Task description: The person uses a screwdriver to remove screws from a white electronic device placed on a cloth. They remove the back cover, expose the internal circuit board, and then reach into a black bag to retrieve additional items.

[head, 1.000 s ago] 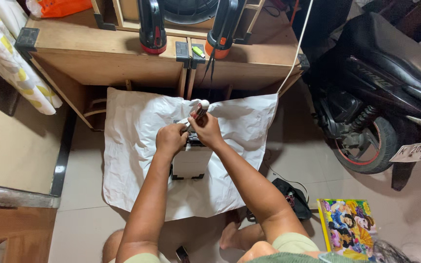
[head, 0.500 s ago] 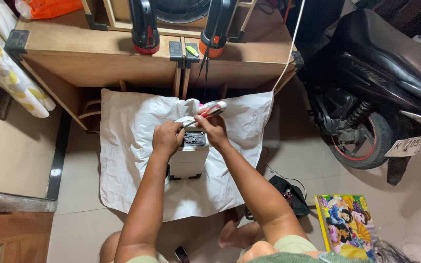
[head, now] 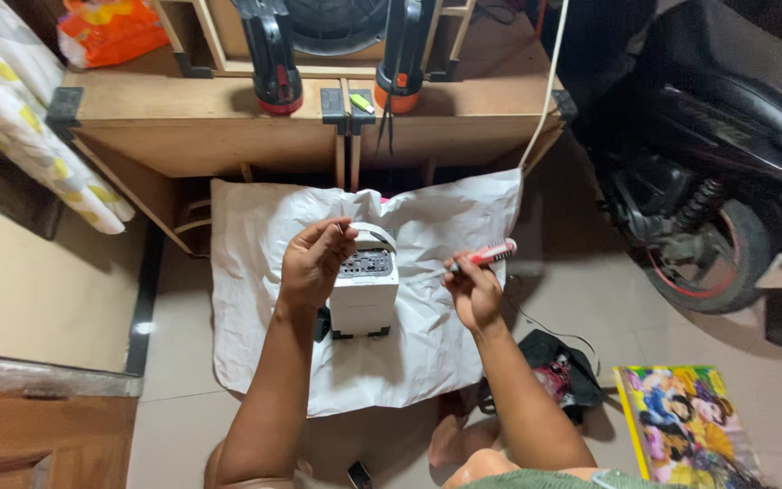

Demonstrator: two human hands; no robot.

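— Where does the head view sit?

— Above the white sheet [head: 264, 272], worn on the person's head and facing almost straight down and a little forward. The forearms rise from the bottom edge, so it looks from the sheet's near side.

— How close?

— Close enough for the sheet to fill the middle, yet wide: the wooden bench [head: 228, 127] lies beyond the sheet at the top, the black scooter [head: 717, 163] to the right of the sheet.

— Does another view overlap?

— No, this single view alone shows the scene now.
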